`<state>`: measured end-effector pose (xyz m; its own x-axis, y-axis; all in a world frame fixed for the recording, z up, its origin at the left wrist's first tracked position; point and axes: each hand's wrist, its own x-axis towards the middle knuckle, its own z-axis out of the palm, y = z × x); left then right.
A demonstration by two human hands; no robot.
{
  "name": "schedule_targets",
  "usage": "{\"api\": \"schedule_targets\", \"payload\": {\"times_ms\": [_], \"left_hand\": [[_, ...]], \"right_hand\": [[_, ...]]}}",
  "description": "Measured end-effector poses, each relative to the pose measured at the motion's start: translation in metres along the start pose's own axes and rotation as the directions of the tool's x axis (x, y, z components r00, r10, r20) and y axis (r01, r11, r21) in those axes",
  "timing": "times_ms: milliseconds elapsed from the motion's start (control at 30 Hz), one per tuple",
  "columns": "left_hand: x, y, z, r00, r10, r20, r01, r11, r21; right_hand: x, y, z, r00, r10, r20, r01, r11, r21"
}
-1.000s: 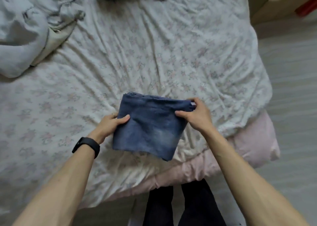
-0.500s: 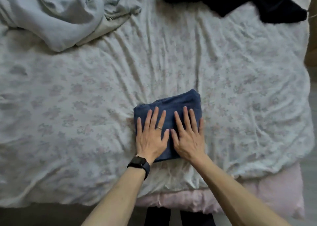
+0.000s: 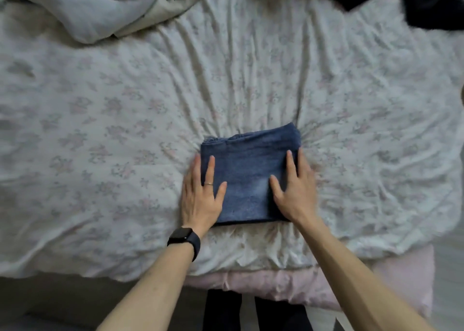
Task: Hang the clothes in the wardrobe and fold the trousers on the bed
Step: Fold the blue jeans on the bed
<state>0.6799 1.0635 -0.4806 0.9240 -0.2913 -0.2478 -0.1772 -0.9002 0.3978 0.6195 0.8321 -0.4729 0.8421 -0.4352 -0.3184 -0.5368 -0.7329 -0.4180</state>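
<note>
A pair of blue denim trousers [image 3: 247,175], folded into a small thick square, lies on the flowered bed sheet [image 3: 125,130] near the bed's front edge. My left hand [image 3: 200,195] lies flat with straight fingers on the square's left edge, partly on the sheet. My right hand [image 3: 293,190] lies flat on its right edge, fingers straight and pointing away from me. Both hands press down on the denim; neither grips it.
A crumpled pale grey duvet [image 3: 100,6] is bunched at the far left. Dark clothing [image 3: 414,1] lies at the far right corner. A pink underlayer [image 3: 288,285] shows along the bed's front edge, with my dark-trousered legs [image 3: 251,313] below it.
A second ago both hands held the folded trousers in the air. They set them on the sheet, pressed side by side in the middle, and have now slid apart to the edges.
</note>
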Motion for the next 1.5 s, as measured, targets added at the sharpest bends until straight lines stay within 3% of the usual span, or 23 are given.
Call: {"api": "schedule_targets", "payload": {"times_ms": [67, 133, 267, 367, 467, 600, 800, 933, 1033, 1300, 1500], "left_hand": [[0.0, 0.003, -0.014, 0.963, -0.265, 0.046, 0.263, 0.894, -0.363], [0.01, 0.002, -0.028, 0.881, -0.44, 0.172, 0.457, 0.699, -0.55], [0.038, -0.007, -0.046, 0.747, -0.486, 0.453, 0.656, 0.432, -0.619], [0.053, -0.015, -0.054, 0.664, -0.418, 0.62, 0.742, 0.267, -0.615], [0.06, -0.024, -0.061, 0.631, -0.306, 0.713, 0.775, 0.279, -0.567], [0.06, -0.025, -0.062, 0.64, -0.216, 0.738, 0.765, 0.272, -0.584], [0.036, -0.015, -0.07, 0.66, -0.214, 0.72, 0.749, 0.26, -0.609], [0.008, 0.0, -0.109, 0.646, -0.201, 0.737, 0.763, 0.203, -0.614], [-0.017, 0.016, -0.154, 0.684, -0.204, 0.701, 0.73, 0.182, -0.659], [-0.107, 0.061, -0.256, 0.807, -0.298, 0.509, 0.569, 0.164, -0.806], [-0.231, 0.074, -0.282, 0.789, -0.532, 0.309, 0.345, -0.033, -0.938]], "right_hand": [[0.0, -0.002, -0.016, 0.978, 0.2, -0.055, -0.17, 0.924, 0.342], [0.006, -0.003, -0.031, 0.931, 0.361, 0.048, -0.332, 0.787, 0.52], [0.03, 0.007, -0.061, 0.825, 0.339, 0.452, -0.565, 0.517, 0.643], [0.04, 0.018, -0.077, 0.765, 0.253, 0.592, -0.624, 0.518, 0.585], [0.042, 0.023, -0.079, 0.767, 0.206, 0.607, -0.61, 0.528, 0.591], [0.037, 0.028, -0.076, 0.803, 0.195, 0.563, -0.562, 0.562, 0.607], [0.01, 0.018, -0.077, 0.809, 0.23, 0.541, -0.567, 0.548, 0.615], [-0.02, 0.0, -0.111, 0.823, 0.229, 0.52, -0.547, 0.567, 0.616], [-0.042, -0.02, -0.152, 0.847, 0.203, 0.492, -0.514, 0.551, 0.657], [-0.092, -0.065, -0.244, 0.903, -0.059, 0.426, -0.309, 0.6, 0.738], [-0.123, -0.113, -0.272, 0.81, -0.394, 0.433, -0.087, 0.651, 0.754]]}}
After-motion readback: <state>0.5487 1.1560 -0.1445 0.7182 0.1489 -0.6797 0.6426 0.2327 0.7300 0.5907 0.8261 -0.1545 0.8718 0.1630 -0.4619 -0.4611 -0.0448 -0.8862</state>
